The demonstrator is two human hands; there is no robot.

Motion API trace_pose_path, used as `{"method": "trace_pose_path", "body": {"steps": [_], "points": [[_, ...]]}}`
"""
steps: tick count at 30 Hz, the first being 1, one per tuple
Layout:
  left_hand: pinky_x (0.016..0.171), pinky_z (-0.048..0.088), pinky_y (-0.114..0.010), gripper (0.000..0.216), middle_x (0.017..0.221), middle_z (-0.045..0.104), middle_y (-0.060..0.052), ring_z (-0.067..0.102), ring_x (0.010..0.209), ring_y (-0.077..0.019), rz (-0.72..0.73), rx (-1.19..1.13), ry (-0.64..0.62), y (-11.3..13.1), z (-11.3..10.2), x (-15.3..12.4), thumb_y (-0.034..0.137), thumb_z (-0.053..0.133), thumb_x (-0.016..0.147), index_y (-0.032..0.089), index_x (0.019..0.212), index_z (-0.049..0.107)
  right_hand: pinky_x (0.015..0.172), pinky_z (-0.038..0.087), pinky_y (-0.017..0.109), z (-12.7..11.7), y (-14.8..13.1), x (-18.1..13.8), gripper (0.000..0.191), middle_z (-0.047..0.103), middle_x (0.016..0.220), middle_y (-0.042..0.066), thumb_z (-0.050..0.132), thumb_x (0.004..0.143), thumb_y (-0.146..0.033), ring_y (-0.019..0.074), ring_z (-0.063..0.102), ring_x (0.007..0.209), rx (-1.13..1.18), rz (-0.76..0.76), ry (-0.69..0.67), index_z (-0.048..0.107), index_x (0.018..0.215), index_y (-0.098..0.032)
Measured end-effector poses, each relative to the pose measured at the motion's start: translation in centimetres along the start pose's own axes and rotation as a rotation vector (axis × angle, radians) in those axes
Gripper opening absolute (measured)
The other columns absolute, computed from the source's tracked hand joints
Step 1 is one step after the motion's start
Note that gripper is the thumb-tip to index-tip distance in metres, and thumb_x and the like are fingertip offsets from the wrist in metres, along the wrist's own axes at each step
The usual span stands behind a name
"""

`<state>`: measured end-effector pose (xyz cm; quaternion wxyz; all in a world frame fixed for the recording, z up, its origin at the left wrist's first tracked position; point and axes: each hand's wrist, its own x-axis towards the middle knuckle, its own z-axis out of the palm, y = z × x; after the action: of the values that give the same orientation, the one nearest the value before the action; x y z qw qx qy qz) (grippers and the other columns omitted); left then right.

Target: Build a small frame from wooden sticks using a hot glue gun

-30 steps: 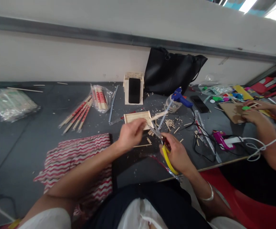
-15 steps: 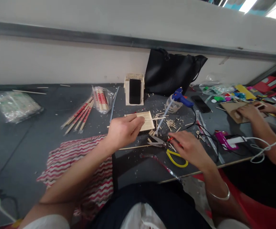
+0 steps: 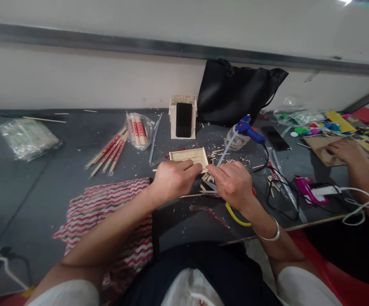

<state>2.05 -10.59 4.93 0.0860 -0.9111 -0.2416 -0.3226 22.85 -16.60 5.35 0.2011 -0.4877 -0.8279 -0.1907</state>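
Observation:
A small tray-like panel of thin wooden sticks (image 3: 189,154) with raised edges lies in front of me. My left hand (image 3: 175,178) is closed at its near side, on a thin wooden stick (image 3: 154,170) whose end pokes out to the left. At the panel's near right corner, my right hand (image 3: 234,182) pinches the right end of that stick, its fingertips close to the left ones. Most of the stick is hidden by my fingers. Scissors (image 3: 210,187) with red and yellow handles lie partly under my right hand, among cut stick pieces.
A blue glue gun (image 3: 250,131) rests on a clear plastic tub (image 3: 235,142). Behind the panel a phone (image 3: 183,120) leans on a small stick-built model. Bundled sticks (image 3: 139,131) and a striped cloth (image 3: 108,212) are leftward. A co-worker's hand (image 3: 347,151) touches cardboard at right.
My right hand has let go of the scissors and moved left and up to the stick at the panel's corner. My left hand has shifted slightly toward the panel's near edge.

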Motion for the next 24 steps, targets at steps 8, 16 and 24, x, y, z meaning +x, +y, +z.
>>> {"method": "trace_pose_path", "body": {"steps": [8, 16, 24], "points": [[0.049, 0.029, -0.028, 0.026, 0.063, 0.059, 0.002, 0.051, 0.052, -0.0122, 0.017, -0.002, -0.026, 0.5, 0.2, 0.0, 0.015, 0.046, 0.099, 0.019, 0.085, 0.068, 0.068, 0.027, 0.036, -0.3, -0.7, -0.7, 0.032, 0.055, 0.061, 0.000, 0.046, 0.096, -0.005, 0.0181, 0.049, 0.064, 0.004, 0.026, 0.085, 0.075, 0.101, -0.017], [0.048, 0.030, -0.027, 0.025, 0.063, 0.058, 0.002, 0.051, 0.053, -0.0119, 0.002, -0.021, -0.049, 1.3, 0.0, -0.1, 0.017, 0.047, 0.100, 0.019, 0.085, 0.067, 0.068, 0.029, 0.035, -1.2, -1.3, -1.3, 0.033, 0.053, 0.058, 0.000, 0.045, 0.099, -0.009, 0.0184, 0.048, 0.063, -0.113, 0.055, 0.041, 0.075, 0.101, -0.021], [0.047, 0.030, -0.027, 0.026, 0.063, 0.061, 0.003, 0.054, 0.053, -0.0110, 0.087, -0.256, -0.042, 0.5, -0.5, 0.0, 0.018, 0.046, 0.102, 0.019, 0.088, 0.068, 0.066, 0.029, 0.036, -1.9, -1.0, -1.6, 0.030, 0.057, 0.061, 0.000, 0.046, 0.098, -0.007, 0.0180, 0.049, 0.064, 0.066, 0.003, 0.034, 0.074, 0.099, -0.018]]}}
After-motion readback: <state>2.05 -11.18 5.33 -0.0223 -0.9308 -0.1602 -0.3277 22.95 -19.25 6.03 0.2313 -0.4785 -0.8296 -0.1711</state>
